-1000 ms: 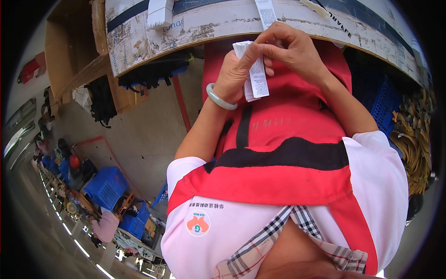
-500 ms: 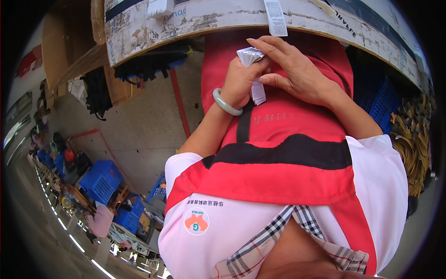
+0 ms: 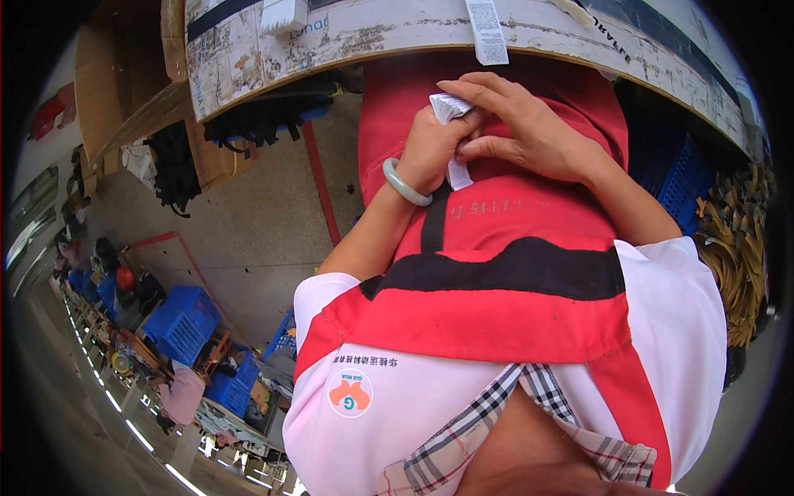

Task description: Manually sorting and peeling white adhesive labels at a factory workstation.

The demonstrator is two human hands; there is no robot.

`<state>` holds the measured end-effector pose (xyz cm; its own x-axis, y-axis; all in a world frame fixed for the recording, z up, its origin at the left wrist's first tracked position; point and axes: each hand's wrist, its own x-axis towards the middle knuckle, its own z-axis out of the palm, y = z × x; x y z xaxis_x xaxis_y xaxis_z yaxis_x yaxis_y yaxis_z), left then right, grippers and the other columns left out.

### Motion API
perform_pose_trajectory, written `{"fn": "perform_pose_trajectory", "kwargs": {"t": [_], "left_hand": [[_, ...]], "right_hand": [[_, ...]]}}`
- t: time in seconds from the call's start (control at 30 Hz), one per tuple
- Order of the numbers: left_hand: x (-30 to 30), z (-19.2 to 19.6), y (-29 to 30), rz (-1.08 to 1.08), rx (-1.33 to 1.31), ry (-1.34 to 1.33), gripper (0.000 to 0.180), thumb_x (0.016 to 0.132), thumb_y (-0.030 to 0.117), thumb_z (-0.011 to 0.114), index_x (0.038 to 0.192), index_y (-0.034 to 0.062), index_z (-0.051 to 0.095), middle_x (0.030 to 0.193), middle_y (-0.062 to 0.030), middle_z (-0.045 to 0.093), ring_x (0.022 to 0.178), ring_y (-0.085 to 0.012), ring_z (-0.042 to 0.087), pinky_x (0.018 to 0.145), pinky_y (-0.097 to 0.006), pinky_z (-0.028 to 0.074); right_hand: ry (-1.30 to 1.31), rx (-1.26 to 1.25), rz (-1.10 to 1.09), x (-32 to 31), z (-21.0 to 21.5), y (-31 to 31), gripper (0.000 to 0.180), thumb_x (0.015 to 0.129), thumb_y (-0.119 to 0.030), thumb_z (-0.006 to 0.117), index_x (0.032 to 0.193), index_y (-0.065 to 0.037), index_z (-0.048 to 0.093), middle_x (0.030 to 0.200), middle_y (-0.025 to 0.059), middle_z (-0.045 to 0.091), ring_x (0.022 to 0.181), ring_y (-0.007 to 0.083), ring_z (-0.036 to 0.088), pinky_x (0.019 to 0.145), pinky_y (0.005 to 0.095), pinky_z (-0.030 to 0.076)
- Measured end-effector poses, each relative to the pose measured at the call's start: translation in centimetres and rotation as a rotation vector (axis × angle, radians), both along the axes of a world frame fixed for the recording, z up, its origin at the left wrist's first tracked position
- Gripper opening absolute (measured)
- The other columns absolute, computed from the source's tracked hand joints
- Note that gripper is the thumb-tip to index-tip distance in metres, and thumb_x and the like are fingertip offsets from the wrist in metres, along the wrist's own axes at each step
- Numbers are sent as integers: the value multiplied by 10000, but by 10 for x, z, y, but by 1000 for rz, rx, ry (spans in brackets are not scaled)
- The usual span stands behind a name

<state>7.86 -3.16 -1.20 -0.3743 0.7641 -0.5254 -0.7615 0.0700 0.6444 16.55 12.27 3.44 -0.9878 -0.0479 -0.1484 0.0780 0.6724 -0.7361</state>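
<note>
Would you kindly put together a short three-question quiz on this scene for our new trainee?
1. True or false: the left hand wears a pale green bangle at the wrist.
2. What do both hands pinch between their fingers? A) a stack of small white paper tags B) a pair of scissors C) a blue crate
3. Fill in: the right hand rests in front of a ____ apron with a black band.

Key:
1. True.
2. A: the white tags sit between the left hand and the right fingertips.
3. Red.
</note>
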Motion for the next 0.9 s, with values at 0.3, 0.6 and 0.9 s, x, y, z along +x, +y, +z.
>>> {"fn": "perform_pose_trajectory", "kwargs": {"t": [0.3, 0.6, 0.9], "left_hand": [[-6, 14, 4, -282, 168, 157, 119, 934, 147, 617, 897, 34, 630, 677, 34, 526, 562, -45, 453, 493, -215, 347], [-13, 5, 5, -312, 54, 114, 136, 940, 172, 618, 917, 38, 629, 661, 25, 519, 539, -45, 441, 465, -213, 333], [-32, 17, 26, -131, 54, 153, 123, 925, 127, 644, 974, 15, 635, 654, 4, 533, 492, -52, 398, 452, -205, 319]], "right_hand": [[-67, -589, -201, -11, 10, 25, 135, 768, -5, 736, 887, 5, 675, 916, 37, 590, 872, 133, 575, 792, 262, 462], [137, -453, -217, -24, 4, 36, 142, 864, -138, 700, 937, -17, 688, 882, 60, 642, 774, 144, 587, 737, 283, 479], [531, 334, -321, -81, -39, 90, 190, 832, -145, 717, 1021, -152, 734, 1004, 41, 570, 806, 196, 594, 721, 294, 492]]}}
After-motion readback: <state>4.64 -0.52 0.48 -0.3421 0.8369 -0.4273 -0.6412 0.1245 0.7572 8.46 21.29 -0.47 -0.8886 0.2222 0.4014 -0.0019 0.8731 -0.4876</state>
